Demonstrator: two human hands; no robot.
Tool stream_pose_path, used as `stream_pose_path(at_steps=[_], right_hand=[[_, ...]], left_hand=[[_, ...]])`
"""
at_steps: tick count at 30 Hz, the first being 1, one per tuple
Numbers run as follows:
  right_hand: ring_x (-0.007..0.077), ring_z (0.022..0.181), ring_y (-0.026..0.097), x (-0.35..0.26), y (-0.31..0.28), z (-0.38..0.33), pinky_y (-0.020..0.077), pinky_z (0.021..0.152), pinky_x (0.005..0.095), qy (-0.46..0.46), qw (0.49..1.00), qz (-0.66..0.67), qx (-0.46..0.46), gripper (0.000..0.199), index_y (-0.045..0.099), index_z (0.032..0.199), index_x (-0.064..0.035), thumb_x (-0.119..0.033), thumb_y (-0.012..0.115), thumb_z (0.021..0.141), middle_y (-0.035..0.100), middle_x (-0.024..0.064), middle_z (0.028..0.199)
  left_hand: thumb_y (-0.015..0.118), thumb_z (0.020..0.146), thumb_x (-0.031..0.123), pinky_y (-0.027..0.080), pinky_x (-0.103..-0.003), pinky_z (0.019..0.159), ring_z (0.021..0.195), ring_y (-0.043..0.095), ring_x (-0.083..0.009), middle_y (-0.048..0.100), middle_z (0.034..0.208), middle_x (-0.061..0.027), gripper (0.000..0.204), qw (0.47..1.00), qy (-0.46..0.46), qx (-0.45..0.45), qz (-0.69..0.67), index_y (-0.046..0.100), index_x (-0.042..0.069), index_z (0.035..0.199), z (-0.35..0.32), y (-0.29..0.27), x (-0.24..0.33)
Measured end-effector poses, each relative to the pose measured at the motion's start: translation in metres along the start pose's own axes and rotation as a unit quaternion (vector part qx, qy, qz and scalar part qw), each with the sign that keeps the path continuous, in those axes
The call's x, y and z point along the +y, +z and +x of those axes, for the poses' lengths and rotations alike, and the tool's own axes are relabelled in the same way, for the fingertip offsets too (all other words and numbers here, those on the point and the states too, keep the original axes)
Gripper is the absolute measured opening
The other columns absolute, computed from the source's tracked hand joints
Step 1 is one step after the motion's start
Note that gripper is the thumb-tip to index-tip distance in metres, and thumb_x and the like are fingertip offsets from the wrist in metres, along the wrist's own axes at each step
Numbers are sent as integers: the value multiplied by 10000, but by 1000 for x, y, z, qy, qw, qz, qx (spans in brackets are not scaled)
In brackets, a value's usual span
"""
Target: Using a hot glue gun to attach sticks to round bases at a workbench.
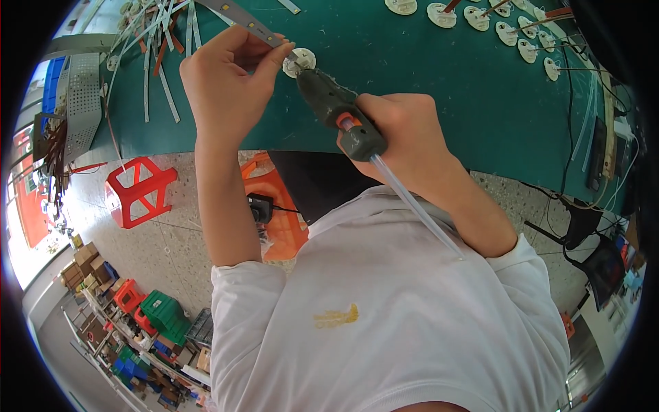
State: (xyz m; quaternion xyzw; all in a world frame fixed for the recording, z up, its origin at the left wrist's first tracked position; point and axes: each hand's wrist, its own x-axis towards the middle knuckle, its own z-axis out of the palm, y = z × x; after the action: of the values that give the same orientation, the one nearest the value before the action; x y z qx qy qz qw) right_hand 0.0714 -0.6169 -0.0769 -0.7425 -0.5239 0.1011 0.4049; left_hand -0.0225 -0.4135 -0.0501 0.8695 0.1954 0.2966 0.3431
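My left hand [233, 82] pinches the end of a flat grey LED strip [247, 22] that runs off past the top edge. My right hand [412, 130] is wrapped round a dark glue gun [329, 99], and a clear glue stick [415, 206] trails from its back end toward my shirt. The gun's nozzle meets a small round white disc [307, 58] on the green table [384, 62]. The strip's held end lies just beside that disc; whether they touch I cannot tell.
At the far right stand several white discs [506, 33] with brown strips on them. Loose strips [165, 82] pile up at the far left, near a perforated metal box [84, 103]. Cables [568, 123] hang at the right edge. A red stool [141, 192] is on the floor.
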Motion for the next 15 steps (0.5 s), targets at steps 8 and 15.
stream_pose_path(at_steps=[8, 15], right_hand=[[315, 546, 583, -5, 1, -1, 441, 487, 387, -6, 1000, -24, -5, 255, 634, 764, -77, -132, 778, 562, 604, 101, 612], [331, 547, 596, -7, 1, 1, 455, 495, 393, -6, 1000, -25, -11, 245, 630, 748, -75, -137, 769, 556, 608, 110, 613]], left_hand=[[809, 777, 75, 530, -216, 621, 669, 704, -101, 747, 750, -63, 118, 1000, -3, -1, 15, 758, 26, 871, -2, 0, 4], [805, 783, 71, 534, -219, 630, 661, 701, -102, 745, 744, -63, 116, 1000, -18, -5, 18, 758, 21, 876, -1, -2, 8]])
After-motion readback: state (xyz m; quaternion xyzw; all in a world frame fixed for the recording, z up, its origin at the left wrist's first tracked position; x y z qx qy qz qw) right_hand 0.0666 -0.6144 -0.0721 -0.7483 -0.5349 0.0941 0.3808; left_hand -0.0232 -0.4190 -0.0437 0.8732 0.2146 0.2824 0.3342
